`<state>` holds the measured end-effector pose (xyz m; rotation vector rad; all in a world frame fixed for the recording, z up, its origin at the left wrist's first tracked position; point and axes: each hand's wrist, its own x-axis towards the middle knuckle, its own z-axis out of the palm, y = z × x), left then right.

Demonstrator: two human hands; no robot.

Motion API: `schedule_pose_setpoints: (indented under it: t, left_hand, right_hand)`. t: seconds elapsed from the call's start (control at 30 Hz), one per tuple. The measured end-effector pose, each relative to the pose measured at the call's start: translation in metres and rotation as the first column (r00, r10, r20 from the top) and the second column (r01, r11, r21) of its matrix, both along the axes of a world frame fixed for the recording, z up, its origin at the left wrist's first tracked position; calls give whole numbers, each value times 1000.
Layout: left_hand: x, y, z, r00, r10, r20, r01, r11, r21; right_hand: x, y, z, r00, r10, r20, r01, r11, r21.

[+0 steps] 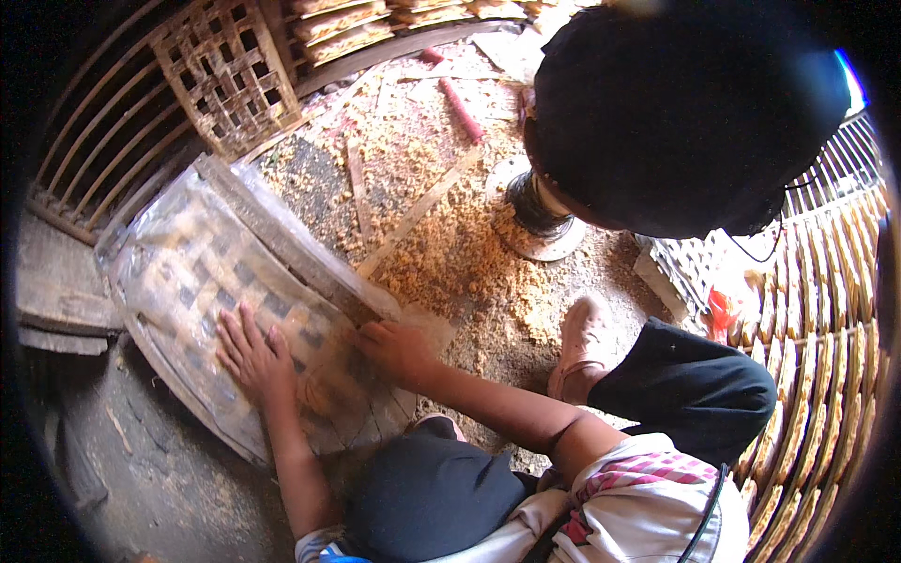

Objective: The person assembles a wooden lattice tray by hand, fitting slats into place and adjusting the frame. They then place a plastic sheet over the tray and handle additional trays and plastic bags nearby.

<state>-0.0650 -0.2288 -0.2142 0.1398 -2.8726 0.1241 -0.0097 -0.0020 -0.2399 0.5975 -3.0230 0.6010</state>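
One left hand [259, 370], one right hand [398, 354], one woven panel [202, 251]

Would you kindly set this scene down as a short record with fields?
left hand: spread, palm down on the plastic-covered woven board
right hand: fingers curled near the wooden strip; exact grip unclear
wooden strip: lies lengthwise along one side of the board
floor: yellowish crumbs scattered, with a red stick among them
upper left: lattice panel, leaning
right side: slatted rack, red plastic bag
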Motion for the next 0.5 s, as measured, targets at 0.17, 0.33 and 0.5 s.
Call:
schedule_pose_setpoints:
  t: [0.17, 0.33, 0.5]
  left_hand:
    - [0, -3, 0, 1000, -5, 9, 5, 1000, 0]
    - [2, -2, -5, 1000, -17, 6, 16, 999, 32]
    - [3, -10, -2, 999, -6, -31, 7, 1000, 23]
  right_hand:
    - [-3, 13, 22, 995, 95, 8, -93, 983, -156]
    - [-23, 95, 76, 970, 243, -29, -244, 969, -27]
    - [-48, 202, 138, 970, -230, -83, 244, 937, 250]
